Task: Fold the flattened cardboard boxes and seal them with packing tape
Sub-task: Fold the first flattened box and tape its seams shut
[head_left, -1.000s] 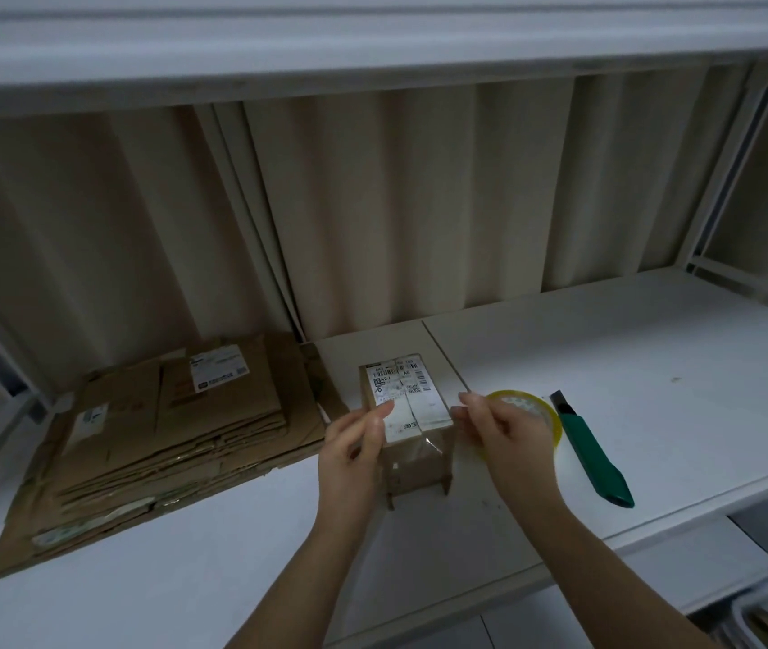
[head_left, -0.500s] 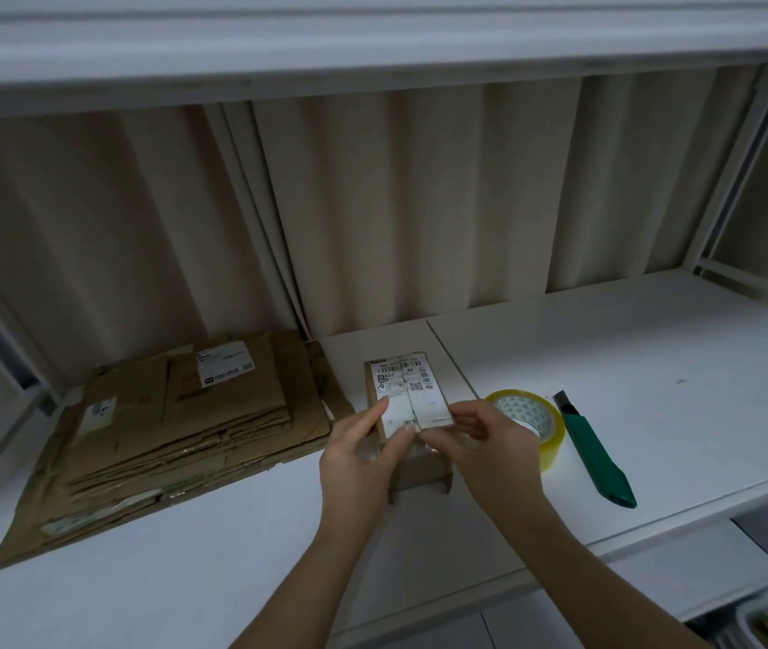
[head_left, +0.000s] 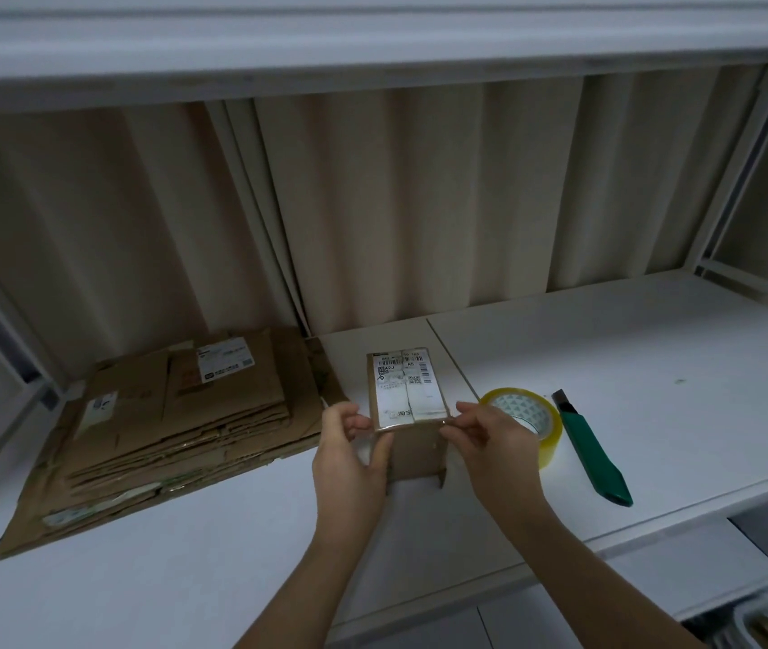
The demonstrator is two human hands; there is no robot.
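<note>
White shelf surface (head_left: 606,348) under you, beige pleated curtain (head_left: 419,203) behind it, another white shelf board (head_left: 372,44) overhead. Far left: a stack of flattened brown corrugated cardboard boxes (head_left: 176,423), ragged edges, white shipping labels on a few, lying flat. Right of your hands: a round roll of clear yellowish packing tape (head_left: 531,423) lying flat, partly hidden behind your right hand. Just beside it further right, a long green plastic utility knife (head_left: 597,456) with its dark blade end pointing far. Nothing sits between you and the box.

The small folded brown cardboard box (head_left: 412,414) stands in the middle of the shelf, near the front edge, between stack and tape roll. Matte kraft card, upright rectangular shape, top flaps closed. A white barcode label, split down the centre seam, covers most of the top. Glossy clear tape shows along the near top edge. Near face is plain; its lower edge has small notches at the corners.

Your left hand (head_left: 354,452) pinches at the box's near left top corner, fingers curled. Your right hand (head_left: 494,447) pinches at the near right top corner, fingers curled too. Both touching the box.
</note>
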